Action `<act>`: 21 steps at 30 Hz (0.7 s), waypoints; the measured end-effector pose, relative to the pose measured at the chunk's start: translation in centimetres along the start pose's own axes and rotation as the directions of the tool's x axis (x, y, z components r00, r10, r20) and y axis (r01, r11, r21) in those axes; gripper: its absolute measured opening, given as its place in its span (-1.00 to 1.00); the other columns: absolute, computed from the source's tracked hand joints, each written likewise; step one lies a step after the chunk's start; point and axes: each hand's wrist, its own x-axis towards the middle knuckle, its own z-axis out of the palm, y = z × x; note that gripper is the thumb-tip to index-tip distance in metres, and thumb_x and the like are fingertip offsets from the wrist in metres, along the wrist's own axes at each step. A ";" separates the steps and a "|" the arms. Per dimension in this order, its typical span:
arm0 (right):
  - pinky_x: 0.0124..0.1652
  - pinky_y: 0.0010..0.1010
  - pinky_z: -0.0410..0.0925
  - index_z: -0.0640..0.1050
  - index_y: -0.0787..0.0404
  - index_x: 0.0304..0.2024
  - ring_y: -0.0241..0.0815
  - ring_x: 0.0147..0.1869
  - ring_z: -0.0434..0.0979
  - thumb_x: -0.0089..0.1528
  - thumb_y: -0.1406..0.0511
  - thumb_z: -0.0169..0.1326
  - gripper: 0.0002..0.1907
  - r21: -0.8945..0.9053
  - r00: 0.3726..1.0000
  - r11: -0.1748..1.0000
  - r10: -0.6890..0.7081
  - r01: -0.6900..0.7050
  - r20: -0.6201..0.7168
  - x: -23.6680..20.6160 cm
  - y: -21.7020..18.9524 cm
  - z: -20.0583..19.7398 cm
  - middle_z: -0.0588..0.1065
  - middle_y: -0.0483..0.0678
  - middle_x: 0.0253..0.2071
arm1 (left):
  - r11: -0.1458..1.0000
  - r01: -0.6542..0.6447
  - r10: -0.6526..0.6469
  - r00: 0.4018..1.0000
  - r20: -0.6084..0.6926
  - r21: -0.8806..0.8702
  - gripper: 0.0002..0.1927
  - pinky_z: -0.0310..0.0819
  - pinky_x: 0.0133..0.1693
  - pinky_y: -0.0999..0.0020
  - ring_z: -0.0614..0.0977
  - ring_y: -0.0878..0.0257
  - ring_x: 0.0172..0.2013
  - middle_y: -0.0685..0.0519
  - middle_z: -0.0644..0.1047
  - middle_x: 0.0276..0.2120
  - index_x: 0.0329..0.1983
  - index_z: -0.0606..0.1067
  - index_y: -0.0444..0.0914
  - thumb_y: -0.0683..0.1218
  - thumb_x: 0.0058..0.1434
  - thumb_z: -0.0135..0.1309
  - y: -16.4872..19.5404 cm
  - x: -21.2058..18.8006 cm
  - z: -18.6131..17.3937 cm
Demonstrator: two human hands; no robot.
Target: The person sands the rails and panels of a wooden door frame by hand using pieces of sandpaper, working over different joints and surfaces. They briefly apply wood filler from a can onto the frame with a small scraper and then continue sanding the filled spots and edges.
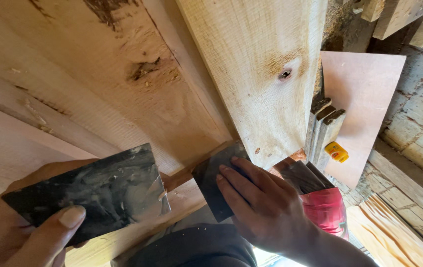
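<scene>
View from above, looking down at two hands working on rough-sawn timber. In the lower left of the frame we see the left hand (21,222) grasping a dark, smeared flat metal blade (92,195), thumb on top and fingers closed beneath it; this blade serves, we judge, as a loading plate. At lower centre the right hand (261,205) presses a second dark scraper blade (211,185) flat, fingers extended and bearing down on it, its upper edge set against the seam where the pale upright plank (256,64) meets the broad knotted board (102,84) filling the upper left. A dark knot hole (284,75) marks the plank. Behind the right hand lie a red container (327,210) and a stack of dark-edged strips (323,126); a small yellow object (336,152) rests on a pinkish sheet (365,89) at the right.

We judge the step in hand to be the pressing of filler into the joint. The next move calls for firm, even pressure along the seam, the blade kept at a shallow angle.
</scene>
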 end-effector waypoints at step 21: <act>-0.01 -0.13 0.54 0.57 0.43 -0.05 0.18 0.16 0.59 -0.03 0.23 0.17 -0.46 -0.033 0.999 0.999 -0.022 0.023 0.040 0.4 0.0 0.5 0.54 0.19 0.05 | 0.996 0.072 -0.066 0.991 0.118 -0.046 -0.44 0.67 -0.07 0.15 0.72 0.02 -0.16 -0.31 0.65 -0.16 0.18 0.47 -0.53 -0.12 0.15 0.16 -0.8 0.1 -1.5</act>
